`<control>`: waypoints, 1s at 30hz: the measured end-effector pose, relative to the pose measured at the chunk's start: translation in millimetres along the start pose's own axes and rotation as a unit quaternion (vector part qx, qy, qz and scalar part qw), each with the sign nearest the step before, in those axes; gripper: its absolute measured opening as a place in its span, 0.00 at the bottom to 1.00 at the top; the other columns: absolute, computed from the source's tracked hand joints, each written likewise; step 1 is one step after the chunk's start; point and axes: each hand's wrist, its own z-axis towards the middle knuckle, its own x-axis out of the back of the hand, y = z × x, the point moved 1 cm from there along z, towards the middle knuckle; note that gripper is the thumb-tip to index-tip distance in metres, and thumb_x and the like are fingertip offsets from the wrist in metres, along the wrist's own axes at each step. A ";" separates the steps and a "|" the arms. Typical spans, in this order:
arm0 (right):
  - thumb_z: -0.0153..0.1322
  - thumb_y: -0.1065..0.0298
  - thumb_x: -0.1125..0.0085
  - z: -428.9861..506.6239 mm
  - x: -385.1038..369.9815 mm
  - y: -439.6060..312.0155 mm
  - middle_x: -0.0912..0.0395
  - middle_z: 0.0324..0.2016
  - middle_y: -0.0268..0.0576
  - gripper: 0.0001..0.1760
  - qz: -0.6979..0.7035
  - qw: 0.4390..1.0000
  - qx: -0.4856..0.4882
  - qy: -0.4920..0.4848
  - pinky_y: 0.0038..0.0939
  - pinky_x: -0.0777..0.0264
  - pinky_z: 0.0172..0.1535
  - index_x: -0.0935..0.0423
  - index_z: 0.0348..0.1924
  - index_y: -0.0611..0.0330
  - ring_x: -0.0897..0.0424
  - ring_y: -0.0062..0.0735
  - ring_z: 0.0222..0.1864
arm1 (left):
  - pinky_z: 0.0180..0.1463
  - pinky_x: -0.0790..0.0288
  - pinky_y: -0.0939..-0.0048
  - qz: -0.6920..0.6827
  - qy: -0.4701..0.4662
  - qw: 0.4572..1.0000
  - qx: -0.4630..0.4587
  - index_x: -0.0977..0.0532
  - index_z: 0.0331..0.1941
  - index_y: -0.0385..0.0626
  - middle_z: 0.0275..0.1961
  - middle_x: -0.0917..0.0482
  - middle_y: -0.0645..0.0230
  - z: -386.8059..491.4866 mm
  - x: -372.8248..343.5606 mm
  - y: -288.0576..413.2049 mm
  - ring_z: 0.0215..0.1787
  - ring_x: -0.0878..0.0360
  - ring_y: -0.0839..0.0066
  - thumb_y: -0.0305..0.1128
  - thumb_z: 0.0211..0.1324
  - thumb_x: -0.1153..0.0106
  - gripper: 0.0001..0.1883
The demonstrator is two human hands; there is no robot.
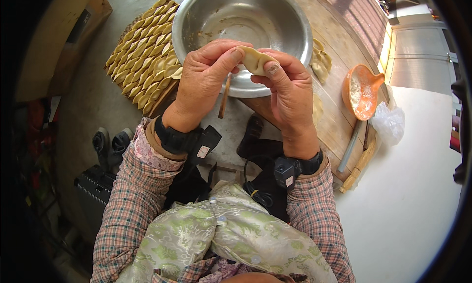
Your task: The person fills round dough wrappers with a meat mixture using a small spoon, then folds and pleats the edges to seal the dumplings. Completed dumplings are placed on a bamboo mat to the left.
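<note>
Between my two hands, above a wide steel basin (295,21), is a folded dumpling (253,60) of pale yellow dough. My left hand (206,74) pinches one end of it between thumb and fingers. At the other end, my right hand (291,83) presses the dough edge, its thumb smudged with something whitish. A wooden stick handle (224,98) rests against the basin's near rim; its far end is hidden behind my hands. Bits of filling cling to the basin's inner wall.
Left of the basin lies a board covered with rows of dumplings (147,58). On the wooden table (330,129) at right are stacked dough wrappers (320,61), an orange scoop (363,93) with flour, a metal tube (349,146) and a plastic bag (388,123). Shoes (110,142) stand on the floor.
</note>
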 end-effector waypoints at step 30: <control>0.69 0.73 0.39 0.4 2.1 -0.1 0.19 0.38 0.43 0.09 -0.001 1.000 -0.005 -0.006 0.24 0.24 0.44 0.22 0.42 0.67 0.20 0.25 0.37 | 0.64 0.36 0.64 -0.051 -0.004 0.998 -0.032 0.23 0.46 0.34 0.50 0.20 0.52 -0.6 -0.2 -4.9 0.57 0.25 0.65 0.31 0.67 0.51 0.13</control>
